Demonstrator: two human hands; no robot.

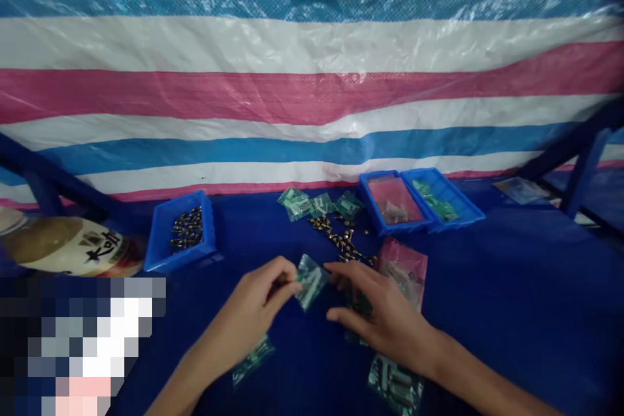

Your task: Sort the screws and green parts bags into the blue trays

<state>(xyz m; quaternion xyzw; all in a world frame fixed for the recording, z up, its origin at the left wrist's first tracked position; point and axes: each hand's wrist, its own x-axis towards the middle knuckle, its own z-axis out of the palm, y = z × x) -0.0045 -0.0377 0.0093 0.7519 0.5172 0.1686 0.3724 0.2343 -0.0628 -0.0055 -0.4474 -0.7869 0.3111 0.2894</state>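
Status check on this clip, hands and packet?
Left hand pinching clear packet of green circuit boards. Right hand close beside it. Loose brass parts just beyond.

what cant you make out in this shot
Head view:
Green boards in the clear plastic bag: left hand and right hand cover its edges, glare blurs them.
Brass parts in the blue plastic tray: too small.
Lower bag of green boards: cut off by the bottom edge.
Lower left corner: hidden by a pixelated block.
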